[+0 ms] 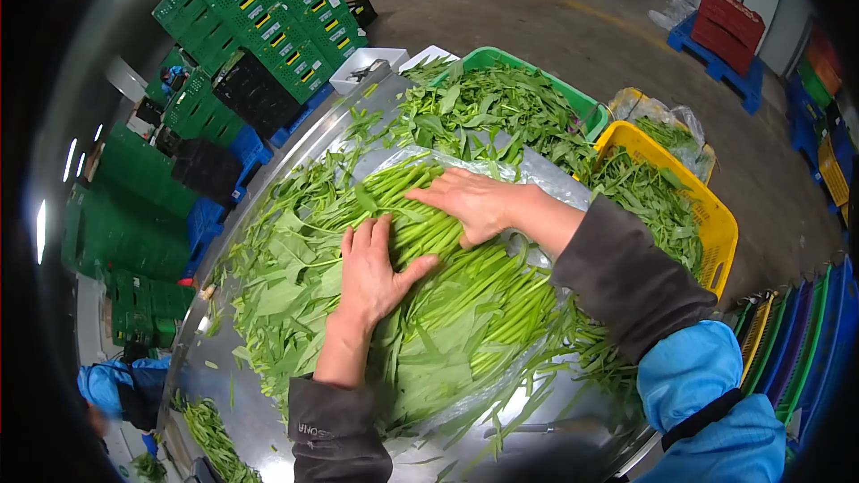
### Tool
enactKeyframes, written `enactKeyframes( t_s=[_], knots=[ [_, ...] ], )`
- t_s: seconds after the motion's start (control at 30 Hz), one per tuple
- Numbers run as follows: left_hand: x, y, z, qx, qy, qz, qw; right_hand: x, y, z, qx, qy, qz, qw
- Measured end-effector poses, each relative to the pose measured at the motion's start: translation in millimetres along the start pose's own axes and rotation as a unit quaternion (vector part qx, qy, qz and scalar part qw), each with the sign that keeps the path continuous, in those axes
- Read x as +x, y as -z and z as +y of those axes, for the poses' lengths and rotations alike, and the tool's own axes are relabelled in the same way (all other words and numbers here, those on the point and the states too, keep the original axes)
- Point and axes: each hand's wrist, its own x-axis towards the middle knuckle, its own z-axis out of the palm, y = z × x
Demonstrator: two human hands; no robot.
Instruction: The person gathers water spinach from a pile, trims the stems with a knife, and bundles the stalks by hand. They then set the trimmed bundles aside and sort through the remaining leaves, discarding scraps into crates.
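I note left hand (369, 274) and right hand (472, 203) on the leafy greens (501, 300), grip spread wide. Light, even pressure should limit bruising.

You have long, bright green vegetable stems (501, 304) with flat, darker green leaves (291, 284). You wear dark grey cloth cuffs (617, 268) and a shiny blue sleeve (689, 362) with a black band (702, 420). You see a yellow plastic basket (718, 237) and boxy green plastic crates (268, 13) marked yellow.
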Motion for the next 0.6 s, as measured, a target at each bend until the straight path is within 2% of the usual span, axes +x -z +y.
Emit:
enactKeyframes(
  t_s=[0.07,0.17,0.23,0.27,0.33,0.37,0.4,0.47,0.53,0.6],
  knots=[
    [-2.7,6.8,10.4,0.007,-0.003,-0.024,1.000,-4.5,-2.0,-2.4,-0.010,-0.007,0.005,1.000],
    [-3.4,6.6,14.2,0.021,-0.007,-0.010,1.000,-6.5,-13.4,9.1,-0.017,0.026,0.044,0.999],
    [-5.0,10.2,20.3,0.019,-0.003,-0.016,1.000,-4.5,-25.8,19.7,-0.052,0.125,0.196,0.971],
    [-3.7,12.3,23.3,0.021,-0.003,-0.018,1.000,-4.9,-17.6,13.1,-0.051,0.124,0.197,0.971],
    [1.0,14.8,24.6,0.023,-0.002,-0.020,1.000,-4.9,8.8,-5.3,-0.036,-0.006,0.007,0.999],
    [4.1,15.3,24.2,0.054,-0.010,0.003,0.998,-3.3,9.3,-3.1,-0.048,0.034,0.067,0.996],
    [8.1,17.1,26.0,0.084,-0.016,0.024,0.996,-3.9,23.9,-15.6,-0.046,0.034,0.064,0.996],
    [14.9,27.6,32.7,0.032,0.018,0.000,0.999,-6.4,56.3,-40.1,-0.102,0.012,0.036,0.994],
    [19.2,27.6,29.3,-0.060,0.044,-0.002,0.997,-5.0,64.2,-46.4,-0.124,0.024,0.055,0.990],
    [16.3,30.7,28.5,-0.085,0.071,0.009,0.994,-2.7,64.8,-46.5,-0.140,0.077,0.104,0.982]
  ],
)
